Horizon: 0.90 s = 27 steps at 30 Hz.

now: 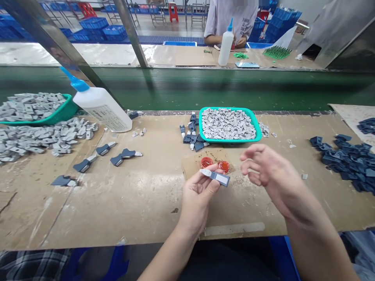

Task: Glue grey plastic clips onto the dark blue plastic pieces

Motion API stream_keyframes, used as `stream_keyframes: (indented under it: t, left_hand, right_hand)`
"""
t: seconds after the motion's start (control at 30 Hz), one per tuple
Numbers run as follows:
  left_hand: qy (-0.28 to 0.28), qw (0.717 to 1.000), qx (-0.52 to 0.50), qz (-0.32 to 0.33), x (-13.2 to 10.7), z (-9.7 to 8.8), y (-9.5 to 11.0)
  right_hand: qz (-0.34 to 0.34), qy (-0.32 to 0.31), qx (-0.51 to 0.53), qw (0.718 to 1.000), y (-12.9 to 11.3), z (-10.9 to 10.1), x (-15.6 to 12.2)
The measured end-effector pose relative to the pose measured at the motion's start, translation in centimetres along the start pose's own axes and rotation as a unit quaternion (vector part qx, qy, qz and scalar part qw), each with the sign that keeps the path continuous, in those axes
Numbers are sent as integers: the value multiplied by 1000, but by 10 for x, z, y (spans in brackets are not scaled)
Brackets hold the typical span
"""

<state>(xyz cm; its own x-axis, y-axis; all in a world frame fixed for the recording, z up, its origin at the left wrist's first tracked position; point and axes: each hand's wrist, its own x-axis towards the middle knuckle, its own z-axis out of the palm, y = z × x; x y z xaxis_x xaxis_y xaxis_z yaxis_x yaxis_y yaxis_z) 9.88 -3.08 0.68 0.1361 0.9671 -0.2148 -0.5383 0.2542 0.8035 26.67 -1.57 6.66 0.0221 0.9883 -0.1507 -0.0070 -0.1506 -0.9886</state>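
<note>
The left hand (197,195) is holding a small blue and grey part (216,176) just above the desk (131,203). Its grip is pinching the part between thumb and fingers. The right hand (269,171) is hovering beside it with its grip spread apart and nothing in it.

Two little red cups (206,162) are sitting just behind the part. Two white bottles with blue tips are showing: a near bottle (101,107) that is leaning over on the left, and a far bottle (226,47) that is standing across the green belt (187,89). The near bottle is wearing a label, but its print is too small to read.

Two green trays are holding grey bits, too many to count. The middle tray (228,139) is all in view. The left tray (63,113) is getting cut off at the edge. A dark blue pile (348,160) on the right is also running out of view.

Another person's shirt (244,23) is showing some letters, but they are too blurry to read.
</note>
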Motion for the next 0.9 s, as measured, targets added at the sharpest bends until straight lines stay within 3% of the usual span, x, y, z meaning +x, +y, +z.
stream_keyframes:
  t: [0.17,0.47,0.6,0.7,0.77,0.83,0.9]
  left_hand:
    - [-13,996,-76,-50,-1,1,8]
    - [15,997,-51,-50,1,0,20]
    - [45,999,-1,-25,5,-19,22]
    - [73,989,118,41,14,-51,31]
    - [114,952,261,116,20,-79,43]
    - [165,880,408,180,24,-108,60]
    - [196,812,510,208,26,-135,78]
  right_hand:
    - [0,58,87,994,-5,-22,-5]
    - [27,48,120,991,11,-26,0]
    - [22,48,23,998,15,-34,21]
    - [-24,91,-201,975,20,-43,55]
    - [-74,108,-363,923,22,-48,82]
    - [-94,94,-464,876,22,-49,108]
    - [-83,59,-502,859,20,-44,129]
